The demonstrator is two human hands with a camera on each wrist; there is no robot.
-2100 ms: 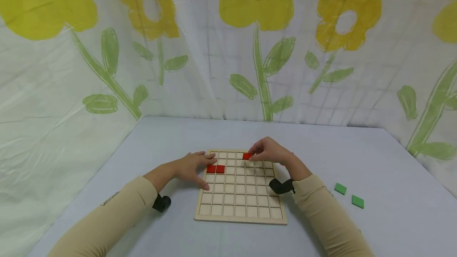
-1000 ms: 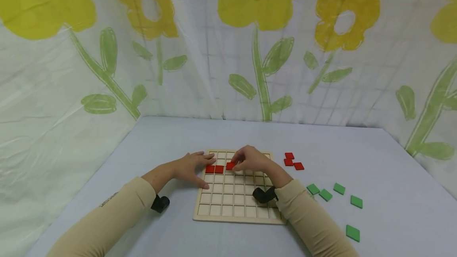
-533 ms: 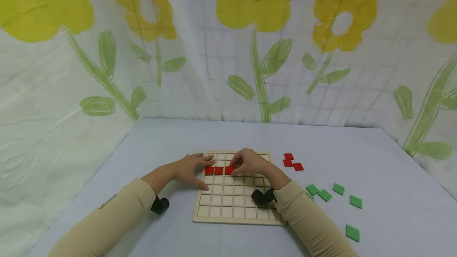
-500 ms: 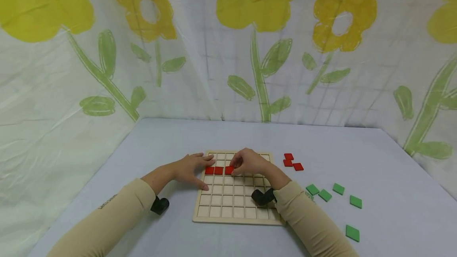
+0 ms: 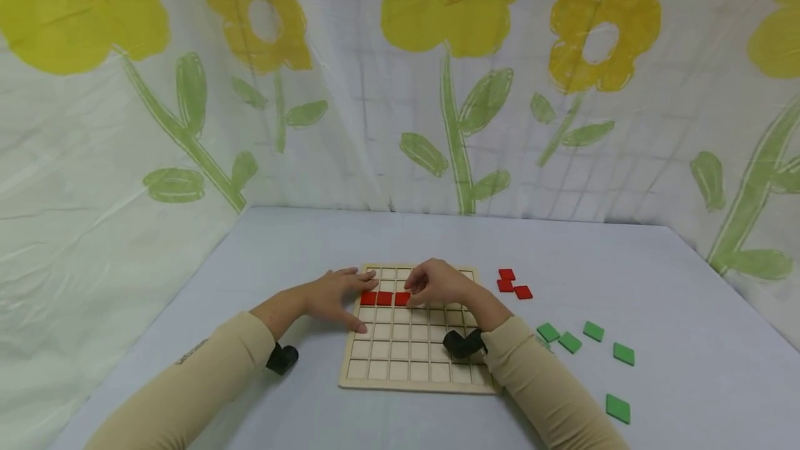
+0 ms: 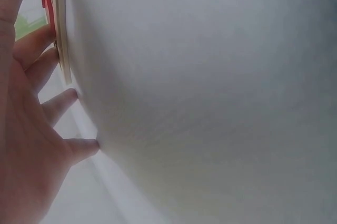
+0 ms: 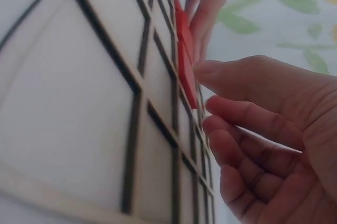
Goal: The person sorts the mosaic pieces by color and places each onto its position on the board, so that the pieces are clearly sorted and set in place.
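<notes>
A pale wooden grid board (image 5: 419, 387) lies on the table. Three red square tiles form a line in its second visible row from the far side. My right hand (image 5: 440, 282) pinches the right-hand red tile (image 5: 402, 299) at its near edge; in the right wrist view the thumb (image 7: 210, 72) overlaps this tile (image 7: 185, 71), and the other fingers are curled. Spread over the board's left edge, my left hand (image 5: 331, 295) has its fingers apart, beside the leftmost red tile (image 5: 369, 298). The middle red tile (image 5: 384, 298) lies between the hands.
Right of the board, three loose red tiles (image 5: 523, 292) lie grouped. Several green tiles (image 5: 594, 330) are scattered nearer the right sleeve, one partly hidden by it. Behind the table (image 5: 312, 235) hangs a curtain (image 5: 350, 123) with painted flowers.
My right hand has moved left and nearer with the red tile, from the far row to beside the two other tiles; the tile now lies lower, in line. The left hand has stayed put.
</notes>
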